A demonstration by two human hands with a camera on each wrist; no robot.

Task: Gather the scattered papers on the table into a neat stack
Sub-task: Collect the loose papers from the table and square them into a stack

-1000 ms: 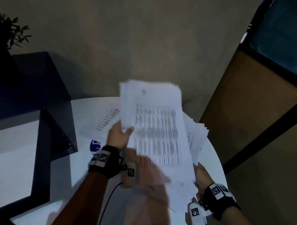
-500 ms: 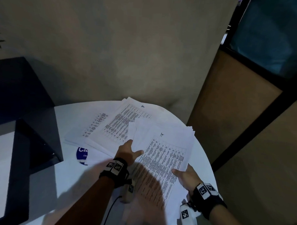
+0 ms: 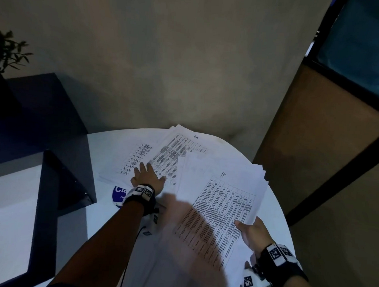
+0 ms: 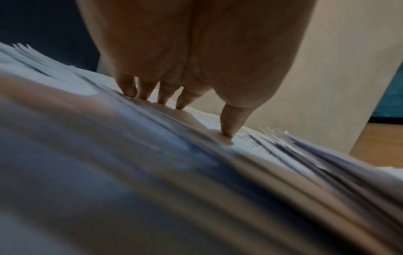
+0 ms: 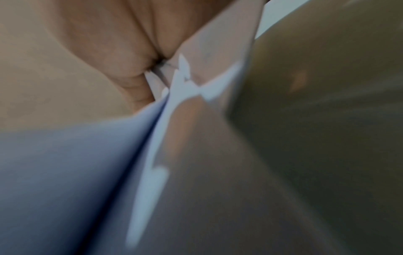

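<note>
One flat left grip (image 3: 147, 178) on scattered papers (image 3: 181, 147)

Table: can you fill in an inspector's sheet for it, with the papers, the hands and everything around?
Surface: round white table, mostly covered by paper.
Job's things: loose sheets fanned out at the far side, not squared up; bundle overlapping them, its far edges uneven, its near end blurred.
Clutter: blue sticker, partly hidden by the left wrist.
Grips: left grip lies flat, fingers straight, on the loose sheets; right grip pinches the bundle's near right edge.
Cables: thin black cable running from the left wrist along the arm.
Surroundings: dark cabinet and plant to the left, plain wall behind, brown panel to the right.
</note>
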